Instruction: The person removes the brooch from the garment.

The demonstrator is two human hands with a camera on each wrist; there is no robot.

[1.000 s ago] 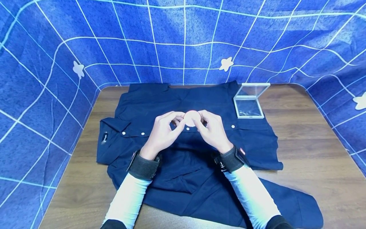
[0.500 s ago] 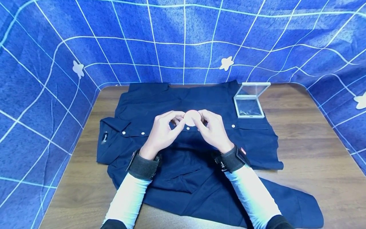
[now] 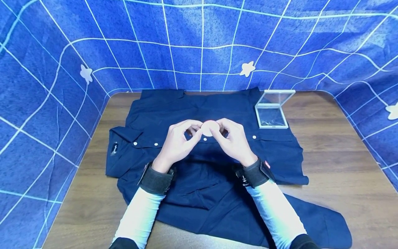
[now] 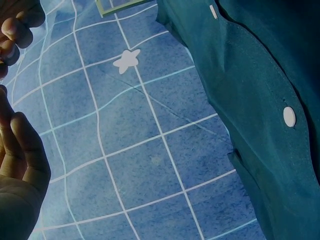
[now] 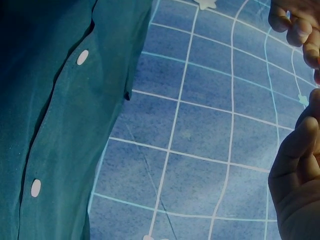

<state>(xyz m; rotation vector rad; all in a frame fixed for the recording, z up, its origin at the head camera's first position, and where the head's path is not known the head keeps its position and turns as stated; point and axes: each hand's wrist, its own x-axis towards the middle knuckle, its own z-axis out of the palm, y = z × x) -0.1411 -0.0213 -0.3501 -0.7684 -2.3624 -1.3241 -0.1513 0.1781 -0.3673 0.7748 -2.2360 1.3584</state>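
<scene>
Both hands hold a small round pale pink disc (image 3: 208,128) between them, above the middle of a dark navy shirt (image 3: 199,193) spread on the table. My left hand (image 3: 181,138) pinches the disc's left edge with thumb and fingers. My right hand (image 3: 228,138) pinches its right edge. In the left wrist view my left hand (image 4: 15,150) shows at the left edge, beside the shirt (image 4: 270,100) and a white button (image 4: 289,116). In the right wrist view my right hand (image 5: 300,150) shows at the right edge; the disc is hidden there.
A clear square plastic case (image 3: 271,111) stands open at the shirt's far right corner. The wooden table (image 3: 342,155) is walled by a blue checked cloth (image 3: 199,45) with white stars. White snap buttons (image 3: 135,143) line the shirt's pockets.
The hands and disc stay almost still; the view has shifted very slightly.
</scene>
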